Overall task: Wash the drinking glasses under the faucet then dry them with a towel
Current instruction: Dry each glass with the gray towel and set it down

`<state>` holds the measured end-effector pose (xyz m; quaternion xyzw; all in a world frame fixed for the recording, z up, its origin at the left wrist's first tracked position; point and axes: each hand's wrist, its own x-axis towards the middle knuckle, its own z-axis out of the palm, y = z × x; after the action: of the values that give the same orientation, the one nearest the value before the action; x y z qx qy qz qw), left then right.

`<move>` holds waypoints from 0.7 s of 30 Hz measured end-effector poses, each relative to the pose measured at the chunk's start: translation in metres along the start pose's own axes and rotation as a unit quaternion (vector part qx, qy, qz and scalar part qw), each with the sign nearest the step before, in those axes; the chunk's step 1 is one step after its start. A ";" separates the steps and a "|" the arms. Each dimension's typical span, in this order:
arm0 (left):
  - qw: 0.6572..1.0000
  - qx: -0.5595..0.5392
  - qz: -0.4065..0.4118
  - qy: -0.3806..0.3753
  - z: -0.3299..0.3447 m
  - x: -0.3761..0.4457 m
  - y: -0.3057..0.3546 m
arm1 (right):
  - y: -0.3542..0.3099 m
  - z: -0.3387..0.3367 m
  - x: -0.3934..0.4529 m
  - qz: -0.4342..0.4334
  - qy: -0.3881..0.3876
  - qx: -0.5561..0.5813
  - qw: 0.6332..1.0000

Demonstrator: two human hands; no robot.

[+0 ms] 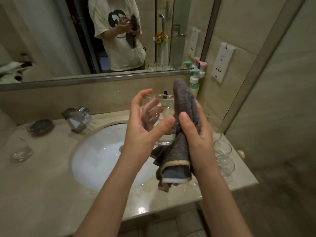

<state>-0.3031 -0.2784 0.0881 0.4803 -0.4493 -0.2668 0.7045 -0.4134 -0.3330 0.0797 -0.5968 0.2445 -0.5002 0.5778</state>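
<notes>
Drying goes best if the left hand [145, 127], curled round the glass [159, 117] above the sink [95, 161], turns it steadily while the right hand [196, 134], gripping the grey towel [183, 106], wipes its wet wall.

A bathroom, likely in a hotel or a home; a white oval basin [95, 159] sits under a beige marble countertop [42, 194] with a chrome faucet [77, 119] behind it; a wide wall mirror [51, 40] runs above; pump bottles [195, 81] stand in the corner; a dark soap dish [41, 127] rests nearby; a wall socket panel [222, 62] hangs on tiled walls.
</notes>
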 end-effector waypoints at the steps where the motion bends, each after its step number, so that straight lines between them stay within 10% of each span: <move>1: 0.999 -0.031 -0.010 -0.011 -0.002 -0.001 -0.001 | 0.000 0.000 0.000 0.009 0.001 0.019 1.000; 5: 0.988 -0.140 -0.062 -0.035 -0.006 -0.004 -0.006 | 0.003 0.001 -0.002 0.057 -0.009 0.078 0.995; 12: 0.992 0.113 0.015 0.049 -0.008 -0.010 -0.003 | 0.010 0.009 -0.008 0.075 0.013 0.075 0.994; 21: 0.996 0.083 -0.004 0.017 -0.019 -0.006 0.008 | 0.008 0.029 -0.015 0.017 0.017 0.063 0.998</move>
<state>-0.2898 -0.2622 0.0906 0.5430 -0.4558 -0.2236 0.6688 -0.3908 -0.3091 0.0723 -0.5458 0.2325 -0.5150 0.6187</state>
